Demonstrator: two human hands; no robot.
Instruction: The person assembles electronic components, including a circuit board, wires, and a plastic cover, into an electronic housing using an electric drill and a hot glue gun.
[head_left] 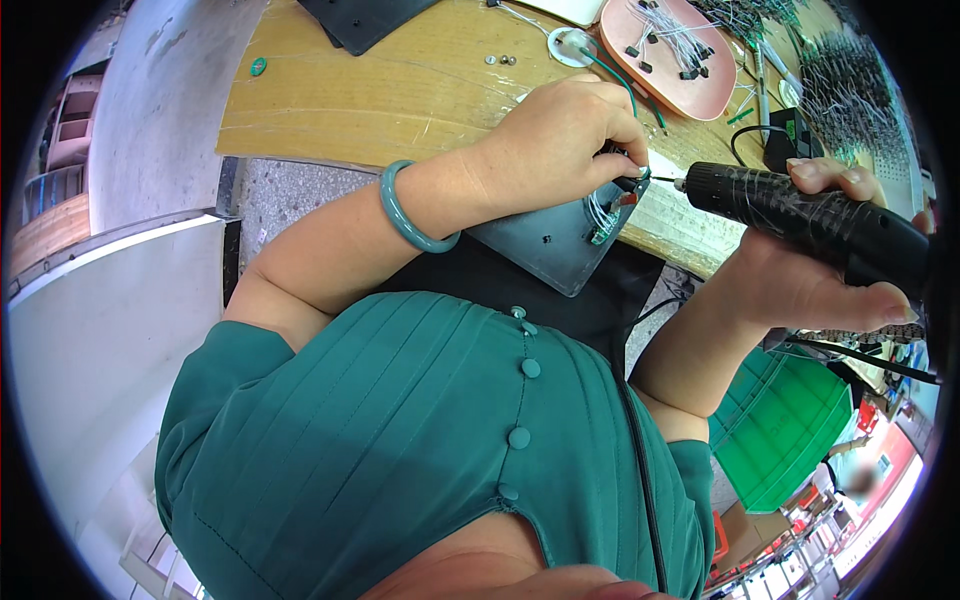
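My right hand (815, 270) is wrapped round a black electric screwdriver (800, 205), held level with its bit pointing left. The bit's tip meets a small dark part (628, 182) pinched in the fingers of my left hand (570, 135). What exactly that part is, I cannot make out; the fingers hide much of it. Below it, a dark grey flat panel (550, 245) lies tilted at the table's near edge. A small green circuit board (603, 232) with white wires sits on the panel's right side, close under my left fingers.
On the wooden table (370, 100) stands a pink tray (700, 50) of white wires with black connectors. Several small screws (500, 60) lie near a white round piece (570, 45). Wire bundles (850, 90) and a black box (790, 140) are at right; a green crate (785, 425) stands below.
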